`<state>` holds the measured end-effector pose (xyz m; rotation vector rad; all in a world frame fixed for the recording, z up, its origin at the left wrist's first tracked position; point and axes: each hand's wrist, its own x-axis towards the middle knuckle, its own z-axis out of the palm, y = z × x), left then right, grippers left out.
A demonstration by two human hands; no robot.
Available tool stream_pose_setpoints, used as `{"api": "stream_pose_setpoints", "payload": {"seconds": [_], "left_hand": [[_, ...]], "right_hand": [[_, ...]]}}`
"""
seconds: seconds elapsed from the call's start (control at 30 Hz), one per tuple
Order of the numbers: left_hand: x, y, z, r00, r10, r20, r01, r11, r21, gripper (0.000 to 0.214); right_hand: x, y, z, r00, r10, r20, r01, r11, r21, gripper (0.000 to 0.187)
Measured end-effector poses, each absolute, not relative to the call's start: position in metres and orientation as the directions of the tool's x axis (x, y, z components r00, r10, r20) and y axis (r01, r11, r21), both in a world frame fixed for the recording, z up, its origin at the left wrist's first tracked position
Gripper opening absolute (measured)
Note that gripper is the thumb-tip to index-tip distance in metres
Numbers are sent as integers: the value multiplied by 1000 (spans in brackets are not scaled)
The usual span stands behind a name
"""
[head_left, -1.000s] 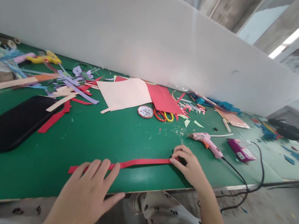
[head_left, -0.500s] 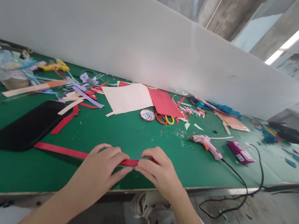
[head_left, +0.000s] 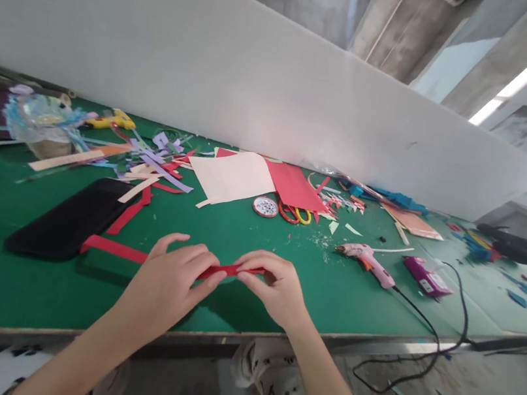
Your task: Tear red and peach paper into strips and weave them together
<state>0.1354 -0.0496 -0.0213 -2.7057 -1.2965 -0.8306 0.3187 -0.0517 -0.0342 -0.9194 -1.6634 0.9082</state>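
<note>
A long red paper strip (head_left: 118, 249) runs across the front of the green table, between both hands. My left hand (head_left: 177, 274) pinches it between thumb and fingers near its right part. Just to the right, my right hand (head_left: 273, 285) pinches the strip's right end, which looks folded or narrowed there. The strip's left end hangs free beside a black phone-like slab (head_left: 69, 218) lying flat. Behind the hands lie a pale pink paper sheet (head_left: 234, 178), a red paper sheet (head_left: 295, 186), a round white tin (head_left: 265, 206) and scissors (head_left: 303, 216) with red and yellow handles.
A pink glue gun (head_left: 372, 263) with a black cord lies right of my hands, beside a purple box (head_left: 427, 277). Coloured paper scraps (head_left: 160, 159) and a yellow glue gun (head_left: 114, 120) are at the back left. A white panel (head_left: 261, 78) stands behind the table.
Both hands have lifted the red strip a little off the table, and its left end has come away from the black slab. The view has shifted slightly.
</note>
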Motion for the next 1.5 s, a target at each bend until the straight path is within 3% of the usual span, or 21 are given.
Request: {"api": "stream_pose_setpoints", "payload": {"seconds": [0.27,0.37,0.53,0.73,1.2,1.5], "left_hand": [[133,-49,-21,562,614,553,700,-710,76,41],[131,-50,-22,584,579,569,701,-713,7,42],[131,-54,-20,562,557,612,730,-682,-51,45],[133,-56,-19,540,572,618,757,-650,-61,43],[131,-52,-18,538,593,599,799,-585,-139,51],[128,-50,-19,542,695,472,800,-599,-36,53]], "right_hand": [[303,-53,-32,-219,876,429,115,460,-880,4],[301,-54,-32,-192,918,347,18,356,-934,2],[297,-53,-35,-151,978,143,-213,109,-971,25],[295,-50,-37,-206,977,48,-336,-24,-942,15],[301,-50,-31,-115,993,31,-325,-9,-946,22],[310,-47,-30,-31,993,115,-224,105,-969,30]]}}
